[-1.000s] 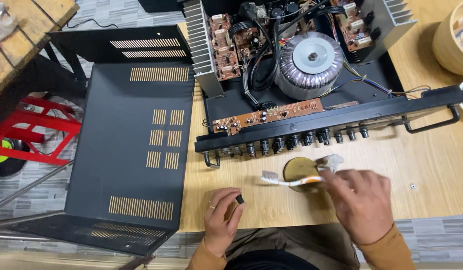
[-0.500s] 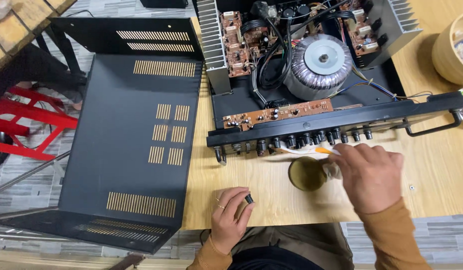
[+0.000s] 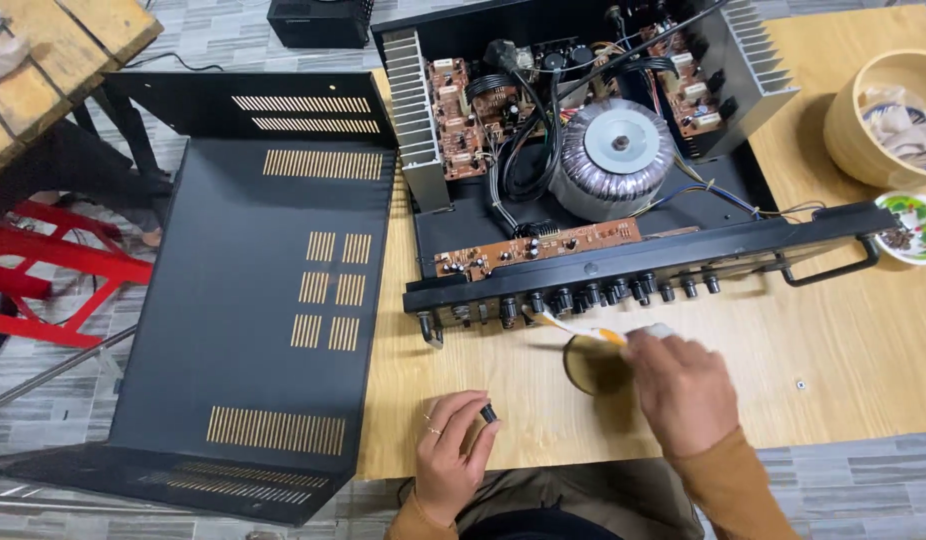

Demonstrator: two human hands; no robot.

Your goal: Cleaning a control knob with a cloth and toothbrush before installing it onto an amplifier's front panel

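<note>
We get bright, even light from above, with soft shadows under the amplifier (image 3: 583, 180) and the round container (image 3: 888, 115). Our right hand (image 3: 678, 390) is slightly smeared by motion. A mild sheen sits on the black cover (image 3: 253, 300); edges bend a little.

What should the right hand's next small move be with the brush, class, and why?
Probably sweep the brush along the next knob shafts. The right hand holds the brush with its tip at the amplifier's front panel, just above the small round tin. The left hand pinches a removed black knob, so the shafts seem to be getting treated one by one.
</note>
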